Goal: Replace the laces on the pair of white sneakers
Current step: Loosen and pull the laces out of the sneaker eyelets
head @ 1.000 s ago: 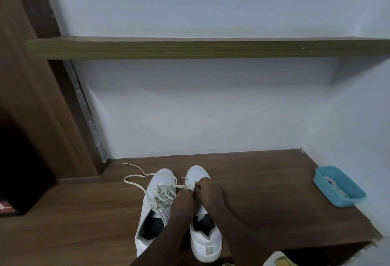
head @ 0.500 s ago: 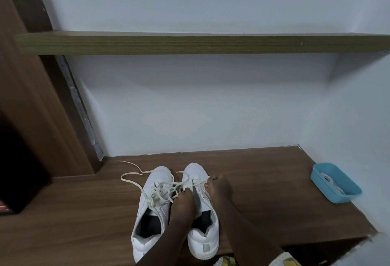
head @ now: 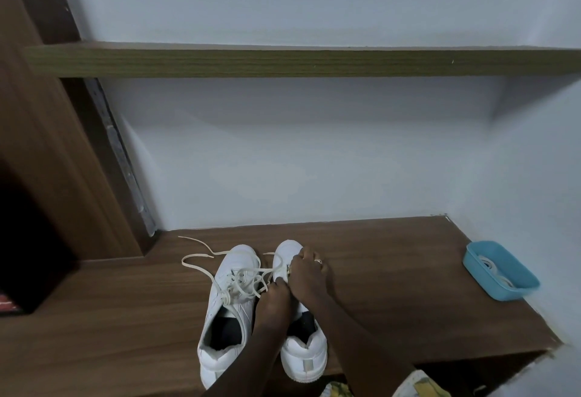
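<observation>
I have the pair standing side by side on the tabletop (head: pixel 393 289), toes to the wall and heels to me, so both eyelet rows run straight away from me. My right hand (head: pixel 307 272) is curled over the front of the right sneaker (head: pixel 304 354), holding it down so it doesn't slide when the lace is pulled. My left hand (head: pixel 273 297) is closed just behind it, pinching what I take to be a lace strand (head: pixel 266 276) from that shoe; my own knuckles hide exactly which eyelet it leaves. The left sneaker (head: pixel 231 299) sits touching its mate, its loose lace (head: pixel 195 266) slack and trailing off to the left, out of my way. The blue tray (head: pixel 517 286) is well apart on the right, by the wall, with the coiled white laces (head: pixel 490 266) in it, presumably the replacements.
</observation>
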`<state>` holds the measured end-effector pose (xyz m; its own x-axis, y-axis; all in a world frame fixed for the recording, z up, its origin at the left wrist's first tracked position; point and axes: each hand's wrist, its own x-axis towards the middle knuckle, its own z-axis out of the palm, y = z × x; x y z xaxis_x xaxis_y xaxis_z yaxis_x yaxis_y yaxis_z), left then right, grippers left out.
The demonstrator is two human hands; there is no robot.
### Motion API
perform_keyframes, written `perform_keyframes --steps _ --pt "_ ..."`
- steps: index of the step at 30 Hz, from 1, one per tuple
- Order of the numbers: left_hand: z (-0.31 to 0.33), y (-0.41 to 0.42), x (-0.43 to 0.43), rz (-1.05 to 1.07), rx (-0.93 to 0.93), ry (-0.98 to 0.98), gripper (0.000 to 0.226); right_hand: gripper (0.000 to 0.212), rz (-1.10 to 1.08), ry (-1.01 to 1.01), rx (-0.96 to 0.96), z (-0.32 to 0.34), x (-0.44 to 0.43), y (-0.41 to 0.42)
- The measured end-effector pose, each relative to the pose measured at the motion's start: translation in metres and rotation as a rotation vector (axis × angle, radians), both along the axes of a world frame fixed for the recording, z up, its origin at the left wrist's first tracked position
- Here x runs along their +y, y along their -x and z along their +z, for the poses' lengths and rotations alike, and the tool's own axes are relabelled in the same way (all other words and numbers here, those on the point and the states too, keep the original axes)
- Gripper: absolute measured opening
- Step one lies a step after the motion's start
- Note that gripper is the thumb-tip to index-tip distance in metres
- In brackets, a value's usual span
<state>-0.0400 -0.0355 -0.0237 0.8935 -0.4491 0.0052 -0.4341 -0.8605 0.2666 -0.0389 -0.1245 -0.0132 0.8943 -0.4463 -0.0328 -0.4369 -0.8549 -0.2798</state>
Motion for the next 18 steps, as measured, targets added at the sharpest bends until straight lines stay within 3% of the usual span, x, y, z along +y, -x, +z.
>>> perform_keyframes --steps 5,13,18 --pt "-0.006 0.004 0.001 -0.038 -0.019 -0.057 0.030 0.026 -0.158 -0.119 -0.053 -0.002 -0.012 0.007" --pt "-0.001 0.006 0.001 -0.015 -0.049 -0.109 0.025 0.030 -0.540 -0.402 -0.039 0.023 -0.043 0.015" --pt "0.008 0.009 0.001 -0.014 -0.061 -0.083 0.020 0.031 -0.387 -0.198 -0.093 0.013 -0.029 0.013"
